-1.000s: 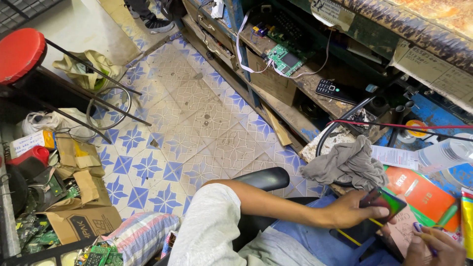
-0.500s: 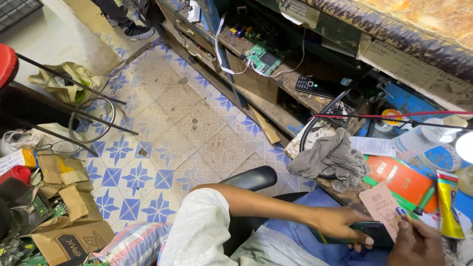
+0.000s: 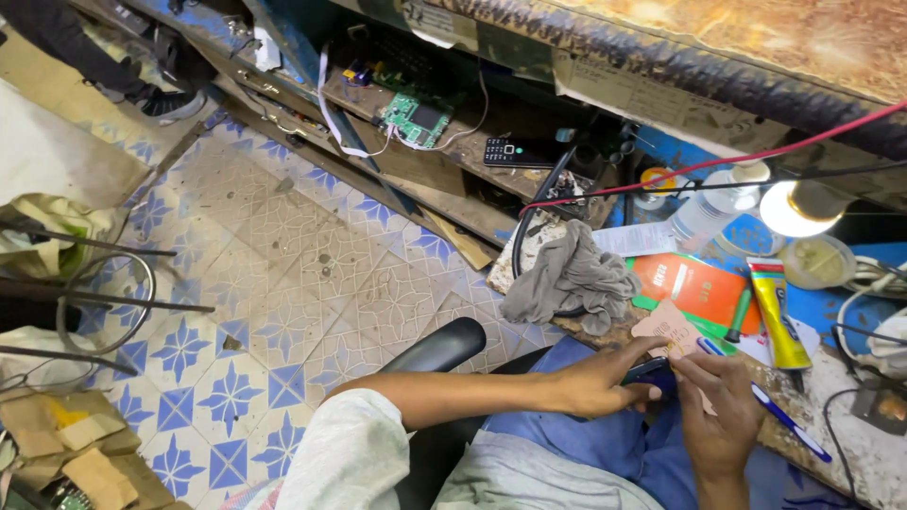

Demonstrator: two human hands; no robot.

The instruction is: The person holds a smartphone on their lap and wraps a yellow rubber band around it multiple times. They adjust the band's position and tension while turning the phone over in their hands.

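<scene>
floor [image 3: 312, 283]: pale tiles with blue star-like flowers and faded grey-brown tracery
rag [image 3: 567, 279]: plain grey, at 12 o'clock from the hands
booklet [image 3: 694, 288]: orange-red with a green edge, at 3 o'clock from the rag
card [image 3: 673, 331]: pale pink with darker print
tube [image 3: 779, 307]: yellow, with red and green bands at its top
pen [image 3: 784, 416]: blue and white
phone [image 3: 652, 373]: dark, perhaps black; mostly hidden
circuit board [image 3: 416, 118]: green
wire [image 3: 709, 161]: red
sleeve [image 3: 350, 458]: off-white
counter [image 3: 831, 397]: blue under grey grime
</scene>
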